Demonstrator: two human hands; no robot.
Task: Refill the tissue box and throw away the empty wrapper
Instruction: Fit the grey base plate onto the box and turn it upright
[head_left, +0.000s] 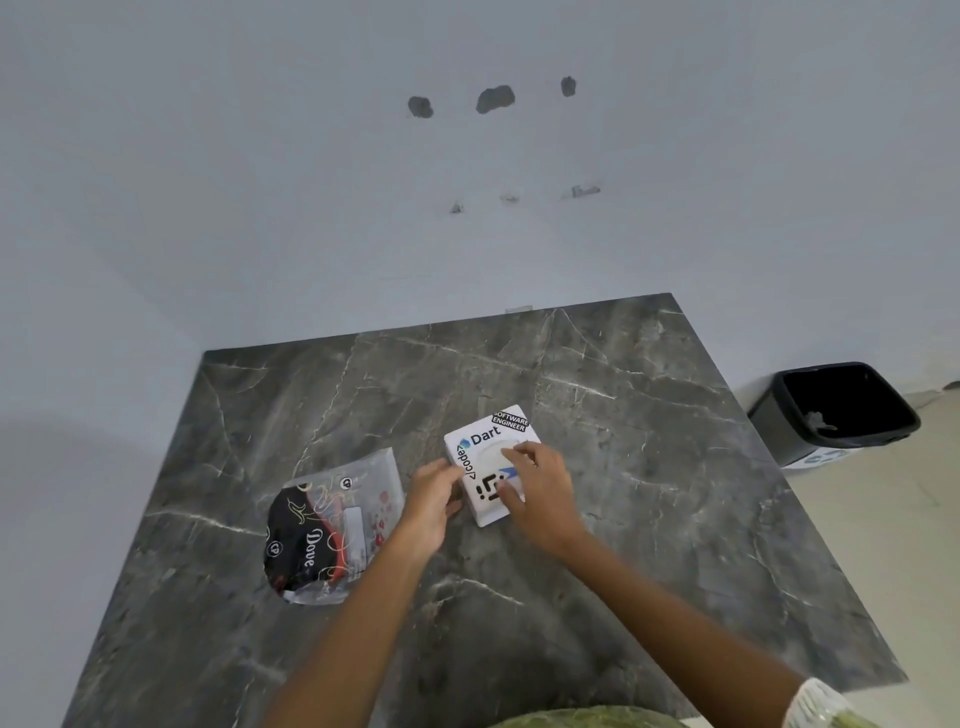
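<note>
- Your left hand (434, 493) is steadying the near-left edge of the small white square tissue box covered in coding stickers (491, 464), fingers curled against its side.
- Your right hand (540, 486) is lying on top of the box, fingertips (511, 454) pressing around its round centre opening; you cannot tell whether they are pinching a tissue.
- The crumpled clear plastic wrapper with black and red print (332, 525) is lying just left of your left hand on the dark grey marble tabletop (649, 467), looking flat and likely emptied.
- The refill seems nearly finished; the wrapper is not yet thrown away.
- The black bin with a dark liner (836, 410) is waiting on the floor, well beyond your right hand.
</note>
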